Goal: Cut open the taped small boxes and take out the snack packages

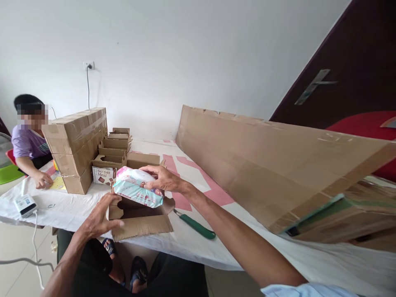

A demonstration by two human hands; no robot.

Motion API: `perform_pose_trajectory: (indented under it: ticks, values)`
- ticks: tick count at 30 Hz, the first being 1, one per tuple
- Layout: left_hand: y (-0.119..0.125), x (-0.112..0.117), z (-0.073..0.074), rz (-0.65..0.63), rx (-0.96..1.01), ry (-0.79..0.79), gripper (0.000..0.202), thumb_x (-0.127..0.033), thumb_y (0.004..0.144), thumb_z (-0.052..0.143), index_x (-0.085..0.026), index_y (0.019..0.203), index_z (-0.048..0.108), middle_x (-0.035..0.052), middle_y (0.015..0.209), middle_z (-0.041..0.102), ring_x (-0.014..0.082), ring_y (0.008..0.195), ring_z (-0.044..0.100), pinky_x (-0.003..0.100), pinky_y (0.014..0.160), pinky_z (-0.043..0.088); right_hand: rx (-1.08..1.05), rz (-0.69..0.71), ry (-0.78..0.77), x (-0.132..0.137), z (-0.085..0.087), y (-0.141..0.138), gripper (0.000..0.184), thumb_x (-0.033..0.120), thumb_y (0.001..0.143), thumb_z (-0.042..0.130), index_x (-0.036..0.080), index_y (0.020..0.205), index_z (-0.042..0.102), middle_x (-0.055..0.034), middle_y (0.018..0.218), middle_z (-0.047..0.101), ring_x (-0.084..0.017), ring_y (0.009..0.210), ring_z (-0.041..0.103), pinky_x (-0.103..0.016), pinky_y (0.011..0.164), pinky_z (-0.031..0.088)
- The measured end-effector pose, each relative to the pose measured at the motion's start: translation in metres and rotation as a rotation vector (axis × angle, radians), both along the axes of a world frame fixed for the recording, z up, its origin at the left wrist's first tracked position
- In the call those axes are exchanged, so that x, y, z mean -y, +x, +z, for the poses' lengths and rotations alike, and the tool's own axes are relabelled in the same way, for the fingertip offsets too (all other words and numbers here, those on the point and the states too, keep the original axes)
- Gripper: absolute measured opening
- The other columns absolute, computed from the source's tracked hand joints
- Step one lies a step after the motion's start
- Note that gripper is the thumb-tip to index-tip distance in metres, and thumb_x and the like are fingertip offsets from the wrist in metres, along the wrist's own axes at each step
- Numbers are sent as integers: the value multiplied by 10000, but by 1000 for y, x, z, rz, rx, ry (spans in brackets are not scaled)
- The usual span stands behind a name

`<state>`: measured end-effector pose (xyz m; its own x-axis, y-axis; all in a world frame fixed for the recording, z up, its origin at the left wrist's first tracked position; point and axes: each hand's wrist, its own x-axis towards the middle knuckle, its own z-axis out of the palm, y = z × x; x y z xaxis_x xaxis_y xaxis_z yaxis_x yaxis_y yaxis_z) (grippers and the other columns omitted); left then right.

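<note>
My right hand [162,179] grips a soft plastic packet [136,187], white and turquoise with pink print, from its right side. The packet is tilted over an open cardboard box [142,226] at the table's near edge. Fingers apart, my left hand [102,216] is at the left side of this box, with its thumb by the near flap; whether it touches the cardboard I cannot tell. A green-handled tool [196,226] lies just right of the box, its far end partly hidden by the box flap.
Taped cartons [76,150] are stacked at left; beside them runs a row of open boxes [116,144]. A long cardboard panel [262,161] stands at right. Across the table at left sits a person [29,144], one hand on a yellow sheet. A white device [24,205] with a cable lies nearby.
</note>
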<state>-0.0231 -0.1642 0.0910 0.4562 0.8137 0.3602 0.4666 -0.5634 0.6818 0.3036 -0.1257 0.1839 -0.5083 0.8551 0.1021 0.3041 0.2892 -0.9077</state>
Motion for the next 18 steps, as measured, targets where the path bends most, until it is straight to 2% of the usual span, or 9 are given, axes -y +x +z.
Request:
perform_pose_trajectory:
  ticks: [2, 4, 6, 7, 10, 13, 15, 18]
  values:
    - [-1, -13, 12, 40, 131, -16, 779, -624, 822, 857, -293, 1472, 585, 177, 1658, 484, 425, 1541, 460, 599, 1193, 477, -53, 10, -33, -3, 6, 3, 637, 402, 781, 828, 204, 1373, 699, -4, 874, 724, -105, 569, 574, -214, 480, 417]
    - [3, -27, 27, 18, 242, -38, 1021, -629, 719, 937, -314, 1582, 493, 187, 1714, 413, 443, 1557, 437, 581, 1165, 510, -85, 36, -67, -8, 8, 1, 607, 389, 778, 831, 189, 1341, 722, 5, 824, 713, -100, 564, 559, -208, 482, 419]
    - [14, -39, 40, -69, 301, -86, 1248, -574, 570, 1032, -301, 1637, 446, 192, 1697, 447, 450, 1527, 472, 550, 1161, 519, -96, 79, -113, -13, 6, -3, 585, 389, 775, 842, 176, 1311, 742, -1, 826, 719, -98, 567, 551, -207, 480, 415]
    - [20, -43, 45, -107, 319, -123, 1269, -538, 531, 1053, -281, 1629, 472, 187, 1654, 507, 444, 1486, 519, 531, 1153, 527, -102, 99, -139, -17, 5, -6, 576, 403, 779, 848, 169, 1296, 750, -5, 829, 722, -97, 567, 546, -208, 478, 412]
    - [38, -50, 53, -122, 400, -251, 1010, -497, 591, 1030, -219, 1482, 644, 141, 1389, 722, 387, 1246, 687, 469, 1029, 588, -174, 103, -202, -26, -5, -10, 552, 523, 831, 835, 149, 1231, 769, -26, 824, 725, -113, 590, 557, -223, 495, 428]
    - [47, -54, 52, -1, 523, -276, 672, -527, 711, 957, -174, 1250, 766, 113, 1157, 801, 361, 1097, 733, 425, 918, 599, -345, 61, -212, -33, -21, -12, 650, 710, 826, 788, 163, 1177, 758, -75, 950, 759, -174, 725, 650, -260, 574, 513]
    - [49, -59, 51, 76, 620, -262, 610, -561, 760, 919, -154, 1192, 776, 120, 1125, 813, 368, 1102, 739, 416, 914, 594, -465, 52, -192, -34, -34, -14, 752, 776, 773, 794, 197, 1246, 720, -101, 1118, 767, -230, 881, 708, -309, 678, 582]
    - [50, -68, 52, 87, 688, -287, 651, -615, 822, 860, -143, 1257, 748, 140, 1148, 819, 378, 1130, 743, 423, 922, 594, -522, -35, -51, -34, -51, -19, 775, 689, 738, 868, 249, 1343, 667, -88, 1223, 757, -270, 1045, 714, -383, 868, 609]
